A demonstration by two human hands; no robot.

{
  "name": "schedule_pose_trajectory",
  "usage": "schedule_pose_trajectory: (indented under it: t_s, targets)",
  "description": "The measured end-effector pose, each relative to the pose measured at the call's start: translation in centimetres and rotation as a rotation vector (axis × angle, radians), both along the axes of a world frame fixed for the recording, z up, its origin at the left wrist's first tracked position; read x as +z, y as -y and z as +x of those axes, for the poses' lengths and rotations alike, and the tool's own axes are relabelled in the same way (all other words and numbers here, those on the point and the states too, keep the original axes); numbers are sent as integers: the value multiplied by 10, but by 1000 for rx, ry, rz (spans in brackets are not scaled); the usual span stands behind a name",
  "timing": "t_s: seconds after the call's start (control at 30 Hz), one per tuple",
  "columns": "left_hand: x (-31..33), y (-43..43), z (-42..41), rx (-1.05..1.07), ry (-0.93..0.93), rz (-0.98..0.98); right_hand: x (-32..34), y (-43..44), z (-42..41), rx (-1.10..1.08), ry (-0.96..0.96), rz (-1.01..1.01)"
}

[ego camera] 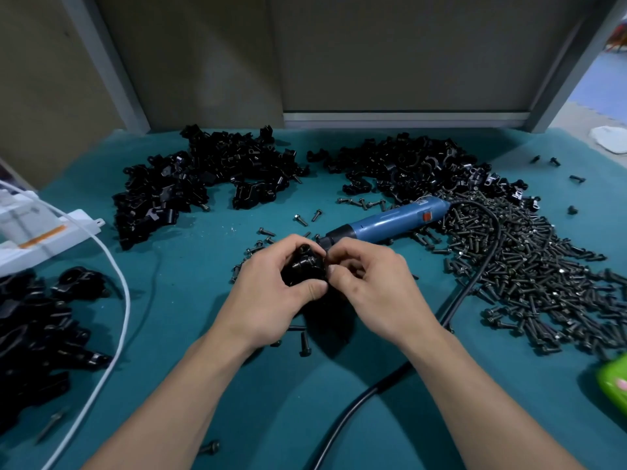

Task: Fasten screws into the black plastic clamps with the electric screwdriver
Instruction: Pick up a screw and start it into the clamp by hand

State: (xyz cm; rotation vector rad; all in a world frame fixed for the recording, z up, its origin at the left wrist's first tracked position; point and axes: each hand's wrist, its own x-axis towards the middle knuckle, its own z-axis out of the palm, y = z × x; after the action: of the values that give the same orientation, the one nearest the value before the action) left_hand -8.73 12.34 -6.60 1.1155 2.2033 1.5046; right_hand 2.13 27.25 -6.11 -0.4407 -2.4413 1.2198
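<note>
Black plastic clamps (203,178), heaped on a matt teal table mat (203,401) with a cloth-like look, carry a slight gloss (as does the single clamp (305,266) gripped in the left hand (271,296)). Dark metal screws (529,266) show a dull sheen beside the electric screwdriver (386,220), its blue plastic casing smooth and semi-glossy, its black cable (371,390) matt and rubbery.

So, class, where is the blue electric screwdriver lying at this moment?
In the head view, the electric screwdriver lies on the green table right of centre, just beyond the right hand, its cord end reaching the screw pile on the right.
</note>
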Motion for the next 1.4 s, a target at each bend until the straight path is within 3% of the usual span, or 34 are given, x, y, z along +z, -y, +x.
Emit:
schedule_pose_trajectory:
  t_s: [0.3,0.6,0.8,0.93,1.1,1.4]
  targets:
    - [3,4,3,6,-4,41,-1,5,-4,-23,16,201]
    - [1,0,7,26,0,-34,8,-5,3,-8,41,-135]
    - [-3,1,1,-74,145,-12,10,-9,9,4,39,90]
    - [0,2,-1,-125,271,62,9,-9,8,3,-23,25]
    - [3,2,1,-61,124,49,7,-13,4,38,-55,-329]
    - [4,5,12,60,-59,-2,4,0,3,-101,9,-138]
